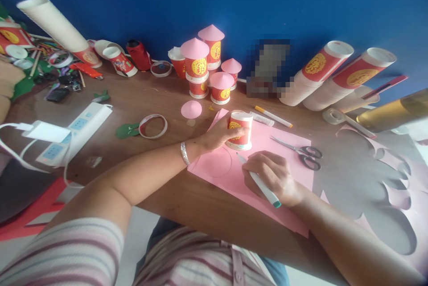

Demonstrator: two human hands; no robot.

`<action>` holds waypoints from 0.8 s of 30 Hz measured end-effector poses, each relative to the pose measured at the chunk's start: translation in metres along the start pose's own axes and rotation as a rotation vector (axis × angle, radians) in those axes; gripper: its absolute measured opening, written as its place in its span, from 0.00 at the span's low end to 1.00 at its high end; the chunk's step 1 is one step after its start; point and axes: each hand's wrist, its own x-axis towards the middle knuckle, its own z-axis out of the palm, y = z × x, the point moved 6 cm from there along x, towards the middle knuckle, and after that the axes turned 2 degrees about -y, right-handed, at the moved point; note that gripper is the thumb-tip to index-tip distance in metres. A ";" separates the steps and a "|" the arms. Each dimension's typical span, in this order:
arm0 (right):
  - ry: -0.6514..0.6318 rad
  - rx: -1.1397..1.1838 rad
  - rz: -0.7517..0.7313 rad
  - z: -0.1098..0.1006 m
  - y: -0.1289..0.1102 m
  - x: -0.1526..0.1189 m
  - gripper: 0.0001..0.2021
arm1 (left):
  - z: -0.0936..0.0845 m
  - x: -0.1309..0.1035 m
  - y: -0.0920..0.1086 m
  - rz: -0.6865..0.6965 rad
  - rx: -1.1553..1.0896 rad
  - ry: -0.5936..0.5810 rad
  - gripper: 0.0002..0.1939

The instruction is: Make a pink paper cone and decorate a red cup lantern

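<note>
My left hand (pixel 219 134) grips an upside-down red paper cup (pixel 240 130) standing on a pink paper sheet (pixel 277 165). My right hand (pixel 272 177) holds a white pen (pixel 259 181) with a teal end, its tip on the sheet just beside the cup's rim. A faint drawn circle (pixel 216 162) shows on the pink sheet left of the pen tip. Scissors (pixel 301 151) lie on the sheet to the right of the cup.
Cups topped with pink cones (pixel 205 65) stand at the back, a loose pink cone (pixel 191 109) in front. Cup stacks (pixel 317 76) lie at right, a power strip (pixel 75 132) at left, a tape ring (pixel 153 126), an orange-capped pen (pixel 272 116), cut pink paper (pixel 374 179).
</note>
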 end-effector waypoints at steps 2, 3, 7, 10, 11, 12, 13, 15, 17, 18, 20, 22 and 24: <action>0.007 -0.008 0.002 0.000 0.000 -0.001 0.14 | 0.000 0.000 -0.002 -0.011 -0.056 0.001 0.19; 0.010 -0.014 0.005 0.000 0.001 -0.001 0.13 | 0.000 0.000 -0.002 -0.019 -0.092 -0.003 0.19; 0.020 -0.041 0.015 0.000 0.003 -0.001 0.13 | 0.002 0.000 0.000 -0.020 -0.177 -0.016 0.18; 0.040 -0.042 0.017 -0.002 0.004 -0.001 0.13 | 0.003 0.000 0.002 -0.025 -0.174 -0.016 0.17; 0.050 -0.037 0.016 -0.003 0.004 -0.001 0.13 | 0.003 0.000 0.003 -0.026 -0.171 -0.013 0.17; 0.059 -0.030 0.014 -0.003 0.004 -0.001 0.14 | 0.003 0.000 0.003 -0.024 -0.169 -0.011 0.16; 0.067 -0.021 0.011 -0.004 0.004 -0.001 0.14 | 0.003 0.000 0.003 -0.021 -0.169 -0.011 0.16; 0.079 -0.013 0.009 -0.004 0.004 -0.001 0.15 | 0.004 0.001 0.004 -0.014 -0.166 -0.019 0.17; 0.091 -0.019 0.009 -0.004 0.004 -0.001 0.15 | 0.005 0.001 0.004 -0.016 -0.157 -0.026 0.17; 0.098 -0.025 0.010 -0.004 0.004 -0.001 0.14 | 0.005 0.001 0.004 -0.020 -0.153 -0.023 0.17; 0.109 -0.038 0.015 -0.005 0.004 -0.002 0.14 | 0.004 0.000 0.004 -0.032 -0.147 -0.003 0.17; 0.112 -0.042 0.018 -0.004 0.005 -0.002 0.14 | 0.003 -0.001 0.004 -0.037 -0.144 0.016 0.18; 0.115 -0.045 0.018 -0.004 0.005 -0.002 0.14 | 0.004 -0.001 0.006 -0.032 -0.124 0.009 0.19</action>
